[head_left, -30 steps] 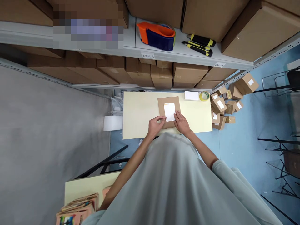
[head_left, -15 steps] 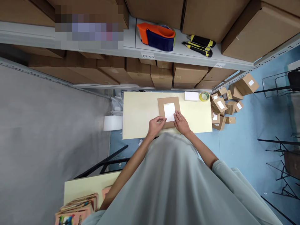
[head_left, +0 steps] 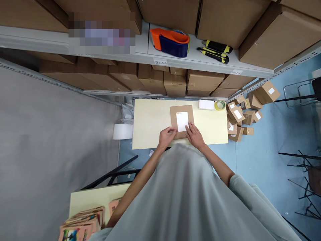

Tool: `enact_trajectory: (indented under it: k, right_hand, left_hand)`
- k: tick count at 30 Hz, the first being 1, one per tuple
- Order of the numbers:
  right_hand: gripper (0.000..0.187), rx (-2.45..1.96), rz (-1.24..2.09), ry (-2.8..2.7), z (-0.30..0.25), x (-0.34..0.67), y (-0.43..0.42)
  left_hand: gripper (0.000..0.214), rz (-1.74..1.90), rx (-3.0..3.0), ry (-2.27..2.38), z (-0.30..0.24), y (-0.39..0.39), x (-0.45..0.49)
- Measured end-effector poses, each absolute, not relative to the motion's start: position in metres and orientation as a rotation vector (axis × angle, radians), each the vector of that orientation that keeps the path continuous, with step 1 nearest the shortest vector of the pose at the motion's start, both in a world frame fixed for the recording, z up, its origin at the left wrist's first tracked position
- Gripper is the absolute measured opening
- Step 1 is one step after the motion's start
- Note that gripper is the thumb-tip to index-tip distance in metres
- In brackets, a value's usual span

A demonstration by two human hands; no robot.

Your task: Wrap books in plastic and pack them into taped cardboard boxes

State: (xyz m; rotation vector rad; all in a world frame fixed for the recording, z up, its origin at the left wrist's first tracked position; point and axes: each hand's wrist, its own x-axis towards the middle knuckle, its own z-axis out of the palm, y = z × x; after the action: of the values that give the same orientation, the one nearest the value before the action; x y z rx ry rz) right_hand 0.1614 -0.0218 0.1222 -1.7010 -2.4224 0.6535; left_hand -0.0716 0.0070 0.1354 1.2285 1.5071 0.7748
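A flat brown cardboard box [head_left: 173, 117] lies on the pale yellow table in front of me, with a white label [head_left: 182, 122] on its upper face. My left hand [head_left: 167, 136] is closed in a pinch at the label's lower left corner; whether paper is between the fingertips is too small to tell. Fingers stretched out, my right hand [head_left: 195, 135] rests flat on the label's lower right corner and the cardboard beside it.
Behind the box, a white stack of labels [head_left: 206, 104] and a tape roll [head_left: 220, 105] sit on the table [head_left: 152, 127]. An orange-and-blue tape dispenser [head_left: 172, 43] and box cutters [head_left: 215, 52] lie on the shelf above. Labelled parcels [head_left: 235, 114] are piled on the right.
The view has shifted slightly. My left fingertips have drawn a little away from the label's corner, and my right hand stays on its lower right corner.
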Motion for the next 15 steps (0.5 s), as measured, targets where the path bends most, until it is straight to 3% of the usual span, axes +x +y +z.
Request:
enact_trajectory:
  k: [15]
  right_hand:
    - [0.071, -1.714, 0.725, -2.330, 0.119, 0.183, -0.031]
  left_hand:
    - [0.017, 0.781, 1.164, 1.533, 0.125, 0.001, -0.074]
